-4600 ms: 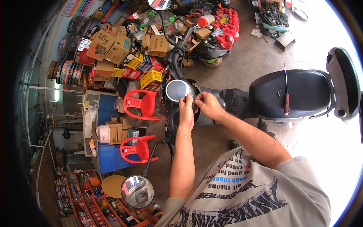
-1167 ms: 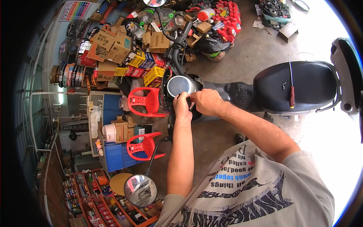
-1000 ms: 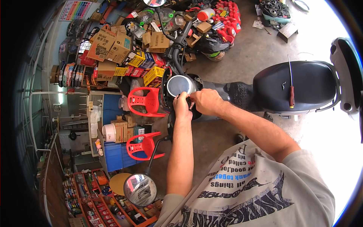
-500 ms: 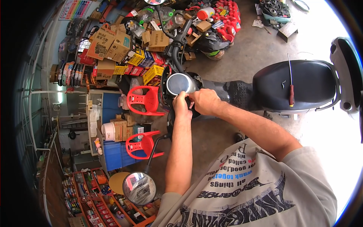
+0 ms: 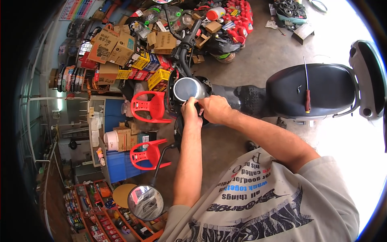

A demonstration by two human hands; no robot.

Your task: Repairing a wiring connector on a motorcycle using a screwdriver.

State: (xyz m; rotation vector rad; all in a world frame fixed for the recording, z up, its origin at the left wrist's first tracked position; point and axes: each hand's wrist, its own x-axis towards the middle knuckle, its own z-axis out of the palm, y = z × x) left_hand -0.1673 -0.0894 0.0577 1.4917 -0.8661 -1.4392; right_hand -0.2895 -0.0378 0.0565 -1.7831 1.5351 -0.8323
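Observation:
Both hands are close together at the near side of a round, silver-rimmed instrument gauge (image 5: 186,89) on a scooter's front end. My left hand (image 5: 191,111) is closed, its thumb and finger pinched by the gauge's lower rim. Just to its right, my right hand (image 5: 216,109) is curled, fingertips turned toward the left ones. Whatever sits between the fingertips is hidden or too small to name. On the black scooter seat (image 5: 282,86), away from my hands, lies a screwdriver (image 5: 307,101) with a red handle. A small bent metal piece (image 5: 299,88) rests beside it.
A handlebar (image 5: 191,36) extends away from me, and a round mirror (image 5: 146,202) stands at the lower left. Two red plastic chairs (image 5: 151,107) are left of the scooter. Cardboard boxes (image 5: 164,42) and red bottles (image 5: 240,20) are piled beyond it.
The whole view has shifted slightly left. Both hands stay beside the gauge in nearly the same pinched pose.

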